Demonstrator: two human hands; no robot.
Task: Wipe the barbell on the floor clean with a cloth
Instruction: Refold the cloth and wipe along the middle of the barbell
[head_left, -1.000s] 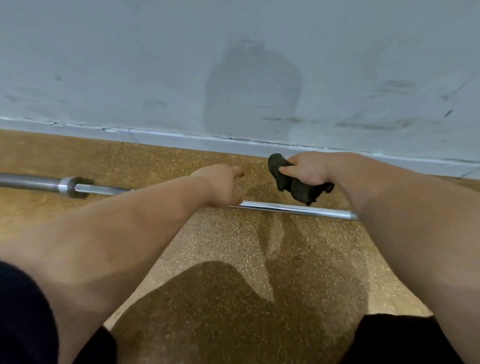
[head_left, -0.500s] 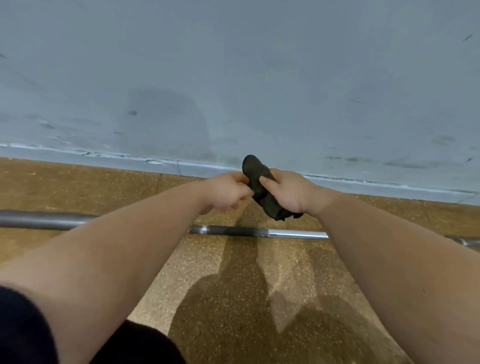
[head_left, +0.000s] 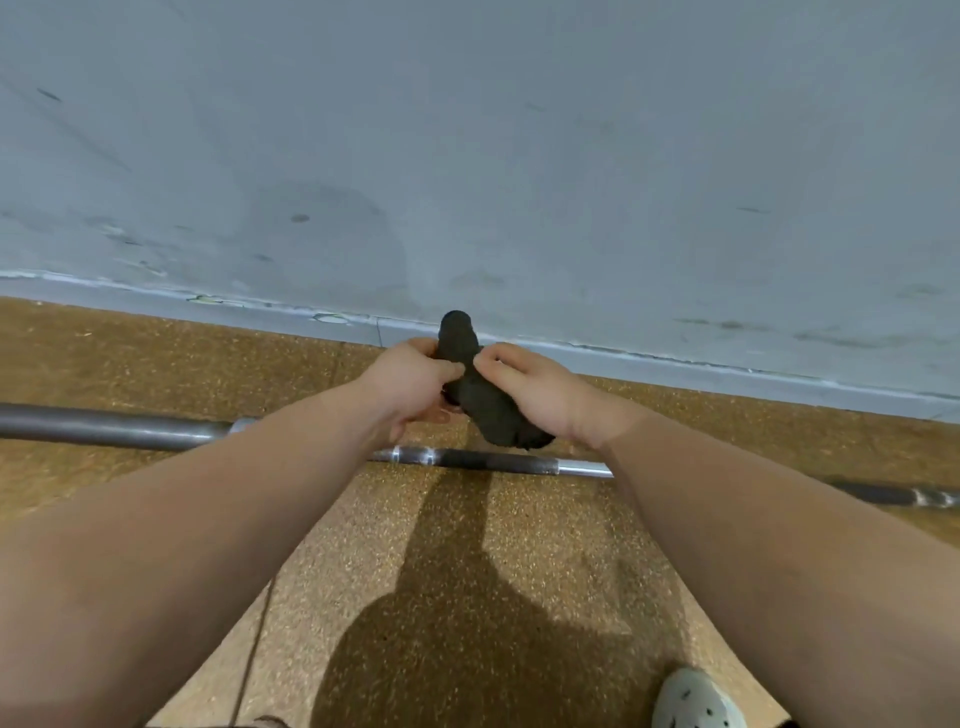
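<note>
Pinching a soft, bunched dark cloth (head_left: 485, 410) between curled fingers (head_left: 447, 370) of left hand (head_left: 410, 384) and right hand (head_left: 535, 397), at 12 o'clock above the barbell (head_left: 493, 461), not touching it. Best to fold a thick pad, wrap the shaft, press harder on the knurling. Lying 9-to-3 across the speckled floor (head_left: 156, 364): smooth round steel, one rough dark knurled band.

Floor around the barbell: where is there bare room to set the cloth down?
It is crowded in the middle, where the left hand and right hand grip the cloth. Bare floor lies to either side of them, between the barbell and the baseboard. More lies on the barbell's near side, down to the shoe.
</note>
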